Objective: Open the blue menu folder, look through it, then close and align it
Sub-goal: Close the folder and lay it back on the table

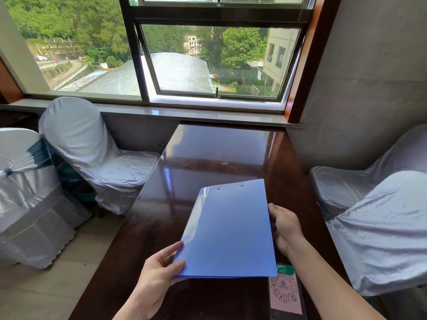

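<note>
Hands are set at two edges of the blue menu folder [228, 229], which is shut, with its plain blue cover turned upward. The folder is held over the near part of the dark, glossy worktop [219, 153], its long side running away from the viewer and its far end skewed a little to the right. Two small round marks [230, 187] are seen close to the far edge of the cover. The near edge is lifted off the worktop; whether the far end touches the wood cannot be told.

The near left corner is pinched by the left hand [159, 271], with the thumb laid on top of the cover and the fingers tucked below it. The right edge, about midway along, is gripped by the right hand [286, 227], its fingers curled against that edge.

A pink card [285, 289] printed with a square code and a green strip is lying flat at the near right of the worktop, and its far end is partly covered by the near right corner of the folder.

A chair in a white cover [92, 153] is placed at the left of the worktop, and a second covered chair with a teal sash [25, 192] is seen nearer, at the left border. Two more covered chairs [379, 227] are placed at the right. Beyond the far end of the worktop a grey sill [184, 113] and a dark-framed window [217, 63] are seen, with trees and roofs outside.
</note>
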Action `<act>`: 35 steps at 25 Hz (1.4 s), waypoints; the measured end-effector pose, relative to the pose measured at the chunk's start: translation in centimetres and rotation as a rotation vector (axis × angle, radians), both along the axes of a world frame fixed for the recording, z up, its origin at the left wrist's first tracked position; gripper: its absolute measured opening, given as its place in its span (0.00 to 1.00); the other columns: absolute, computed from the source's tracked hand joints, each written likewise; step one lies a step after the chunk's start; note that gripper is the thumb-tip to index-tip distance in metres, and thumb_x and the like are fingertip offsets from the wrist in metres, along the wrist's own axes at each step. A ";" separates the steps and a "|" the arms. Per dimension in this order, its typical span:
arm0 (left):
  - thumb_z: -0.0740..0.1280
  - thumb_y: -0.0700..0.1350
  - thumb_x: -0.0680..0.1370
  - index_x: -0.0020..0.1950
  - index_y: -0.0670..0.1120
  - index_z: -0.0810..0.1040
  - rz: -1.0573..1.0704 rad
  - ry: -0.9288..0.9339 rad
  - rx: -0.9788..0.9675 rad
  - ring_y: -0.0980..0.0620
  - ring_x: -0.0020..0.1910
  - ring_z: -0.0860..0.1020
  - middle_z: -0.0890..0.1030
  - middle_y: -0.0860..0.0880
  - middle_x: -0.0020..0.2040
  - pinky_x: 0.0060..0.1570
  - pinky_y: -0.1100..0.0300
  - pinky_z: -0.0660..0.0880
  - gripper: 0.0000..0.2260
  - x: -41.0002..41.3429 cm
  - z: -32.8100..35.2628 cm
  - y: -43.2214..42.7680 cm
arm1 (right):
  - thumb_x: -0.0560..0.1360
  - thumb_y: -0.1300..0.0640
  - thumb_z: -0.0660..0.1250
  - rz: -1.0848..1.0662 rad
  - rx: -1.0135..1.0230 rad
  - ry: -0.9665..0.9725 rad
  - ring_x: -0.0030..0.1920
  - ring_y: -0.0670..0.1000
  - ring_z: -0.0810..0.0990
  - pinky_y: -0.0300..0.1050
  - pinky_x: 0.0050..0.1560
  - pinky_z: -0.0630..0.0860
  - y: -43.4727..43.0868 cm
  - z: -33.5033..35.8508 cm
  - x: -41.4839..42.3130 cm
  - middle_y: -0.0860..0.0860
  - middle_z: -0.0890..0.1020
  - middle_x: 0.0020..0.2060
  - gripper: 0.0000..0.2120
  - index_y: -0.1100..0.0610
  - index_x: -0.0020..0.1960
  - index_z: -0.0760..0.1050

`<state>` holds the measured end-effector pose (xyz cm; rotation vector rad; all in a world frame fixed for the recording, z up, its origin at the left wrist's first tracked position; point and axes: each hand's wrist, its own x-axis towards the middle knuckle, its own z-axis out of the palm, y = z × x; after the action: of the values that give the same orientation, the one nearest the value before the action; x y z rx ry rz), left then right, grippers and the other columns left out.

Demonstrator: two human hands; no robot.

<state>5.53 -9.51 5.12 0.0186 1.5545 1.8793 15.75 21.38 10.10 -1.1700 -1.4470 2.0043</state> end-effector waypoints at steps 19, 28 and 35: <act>0.72 0.38 0.70 0.63 0.50 0.77 -0.252 0.486 -0.759 0.53 0.50 0.82 0.84 0.53 0.53 0.53 0.53 0.78 0.22 -0.1 -5.0 2.4 | 0.69 0.70 0.64 0.274 0.325 -0.476 0.42 0.60 0.86 0.64 0.46 0.84 -0.3 -9.1 -5.8 0.57 0.86 0.42 0.11 0.57 0.44 0.78; 0.67 0.41 0.75 0.67 0.44 0.69 -0.360 0.596 -1.007 0.44 0.55 0.76 0.75 0.43 0.57 0.54 0.53 0.75 0.21 -0.1 -6.8 3.8 | 0.70 0.66 0.65 0.296 0.387 -0.551 0.44 0.63 0.85 0.63 0.47 0.82 -0.7 -12.5 -6.5 0.59 0.86 0.43 0.07 0.61 0.46 0.79; 0.64 0.46 0.78 0.72 0.46 0.67 -0.479 0.796 -1.124 0.43 0.69 0.67 0.61 0.42 0.75 0.63 0.52 0.73 0.22 -0.2 -7.0 4.9 | 0.75 0.62 0.67 0.239 0.363 -0.547 0.46 0.53 0.82 0.54 0.49 0.82 -0.9 -12.6 -5.8 0.47 0.82 0.44 0.09 0.55 0.54 0.79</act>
<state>5.28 -4.62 -1.85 0.6222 2.6301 0.4313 9.97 20.49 -2.50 -1.4989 -2.1973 1.5117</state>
